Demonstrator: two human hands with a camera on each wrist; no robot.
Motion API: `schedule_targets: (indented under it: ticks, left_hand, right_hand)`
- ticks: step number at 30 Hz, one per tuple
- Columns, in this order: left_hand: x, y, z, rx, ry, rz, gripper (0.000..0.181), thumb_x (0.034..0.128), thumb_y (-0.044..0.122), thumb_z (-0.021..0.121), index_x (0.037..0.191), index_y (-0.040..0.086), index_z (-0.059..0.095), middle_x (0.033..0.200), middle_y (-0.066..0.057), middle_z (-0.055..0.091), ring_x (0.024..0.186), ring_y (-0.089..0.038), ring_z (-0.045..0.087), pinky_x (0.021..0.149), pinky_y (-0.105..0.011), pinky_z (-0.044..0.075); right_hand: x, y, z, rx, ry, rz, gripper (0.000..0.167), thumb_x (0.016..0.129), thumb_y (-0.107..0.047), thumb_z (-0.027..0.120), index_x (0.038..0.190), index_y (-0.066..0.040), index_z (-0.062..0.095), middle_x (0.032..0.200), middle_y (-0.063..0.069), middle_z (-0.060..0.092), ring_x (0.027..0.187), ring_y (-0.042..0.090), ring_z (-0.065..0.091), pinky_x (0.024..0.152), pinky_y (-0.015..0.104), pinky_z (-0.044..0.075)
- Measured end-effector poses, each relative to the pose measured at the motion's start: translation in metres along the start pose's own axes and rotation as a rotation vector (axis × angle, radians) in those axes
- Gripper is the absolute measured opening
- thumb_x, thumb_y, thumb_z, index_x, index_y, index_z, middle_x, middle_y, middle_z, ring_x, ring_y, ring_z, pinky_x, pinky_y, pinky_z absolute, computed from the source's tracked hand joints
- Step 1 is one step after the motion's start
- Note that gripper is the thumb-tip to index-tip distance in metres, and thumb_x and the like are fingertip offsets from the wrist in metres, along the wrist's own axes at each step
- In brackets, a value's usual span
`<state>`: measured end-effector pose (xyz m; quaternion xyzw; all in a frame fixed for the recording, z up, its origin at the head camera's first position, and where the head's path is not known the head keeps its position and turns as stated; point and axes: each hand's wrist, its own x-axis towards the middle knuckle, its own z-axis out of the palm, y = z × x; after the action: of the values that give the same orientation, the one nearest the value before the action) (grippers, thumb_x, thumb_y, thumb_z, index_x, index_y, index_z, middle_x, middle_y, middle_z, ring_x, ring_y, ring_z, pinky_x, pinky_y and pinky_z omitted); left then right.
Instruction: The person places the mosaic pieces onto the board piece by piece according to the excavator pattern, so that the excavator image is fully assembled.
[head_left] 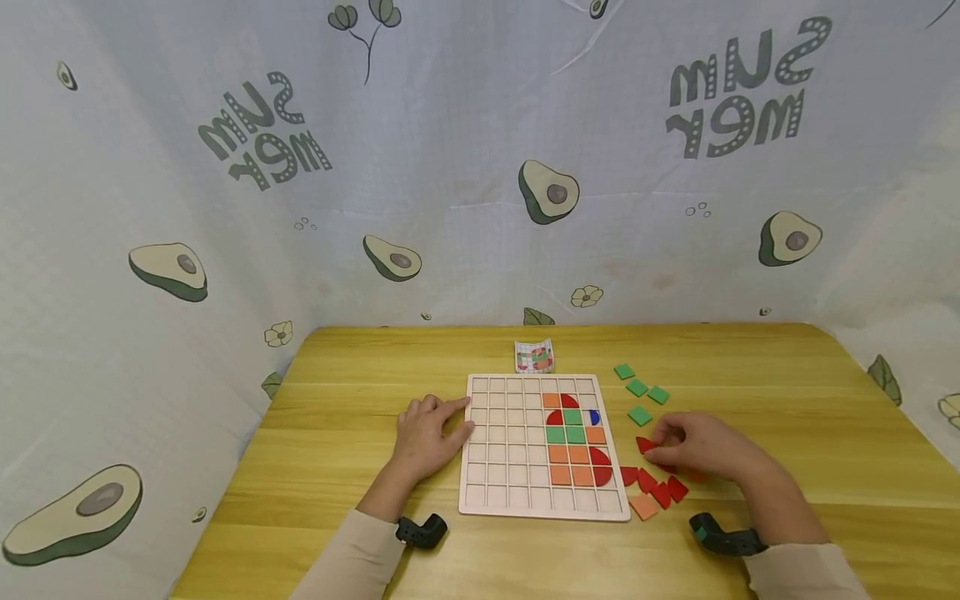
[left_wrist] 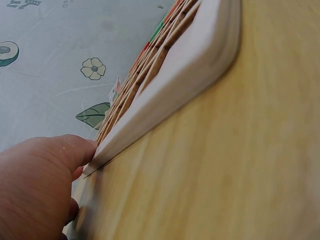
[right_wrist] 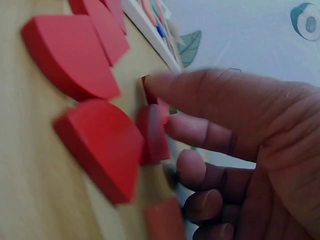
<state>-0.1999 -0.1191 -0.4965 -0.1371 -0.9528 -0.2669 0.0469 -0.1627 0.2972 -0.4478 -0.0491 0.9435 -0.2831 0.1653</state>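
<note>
The left hand (head_left: 423, 437), fingers straight, touches the grid board (head_left: 498, 457) at nine o'clock, and the right hand (head_left: 701, 443) pinches a red quarter-circle (head_left: 643, 445) just past the board's three o'clock edge.

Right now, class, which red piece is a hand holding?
The red piece pinched in the right hand; the other red pieces lie on the table or board.

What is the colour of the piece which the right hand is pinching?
Red. The piece in the right hand shows best in the head view.
</note>
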Motion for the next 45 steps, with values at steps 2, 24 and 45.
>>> schedule_targets:
  ticks: [2, 24, 45]
  left_hand:
    - [0.0, 0.0, 0.0, -0.001, 0.0, -0.003, 0.045, 0.0952, 0.046, 0.065, 0.137, 0.029, 0.066, 0.096, 0.001, 0.056, 0.083, -0.016, 0.038, 0.078, -0.034, 0.027]
    - [-0.001, 0.001, -0.001, 0.003, 0.008, 0.007, 0.045, 0.095, 0.045, 0.065, 0.136, 0.028, 0.067, 0.098, 0.0, 0.058, 0.084, -0.016, 0.04, 0.077, -0.035, 0.027]
    - [0.0, -0.001, -0.001, 0.018, 0.015, 0.007, 0.044, 0.095, 0.044, 0.066, 0.136, 0.028, 0.068, 0.095, 0.0, 0.058, 0.083, -0.015, 0.04, 0.076, -0.033, 0.027]
  right_hand:
    - [0.002, -0.002, 0.003, -0.001, 0.016, -0.018, 0.031, 0.085, -0.039, 0.081, 0.092, -0.014, 0.065, 0.079, 0.0, 0.055, 0.073, 0.016, 0.049, 0.063, 0.027, 0.039]
    - [0.011, -0.007, 0.014, -0.001, 0.092, -0.092, 0.028, 0.091, -0.034, 0.077, 0.107, -0.011, 0.072, 0.083, 0.0, 0.053, 0.076, 0.013, 0.047, 0.065, 0.027, 0.038]
    - [0.047, -0.074, 0.026, 0.005, 0.059, -0.187, 0.027, 0.094, -0.032, 0.073, 0.113, -0.013, 0.071, 0.076, -0.002, 0.053, 0.07, 0.014, 0.049, 0.062, 0.027, 0.039]
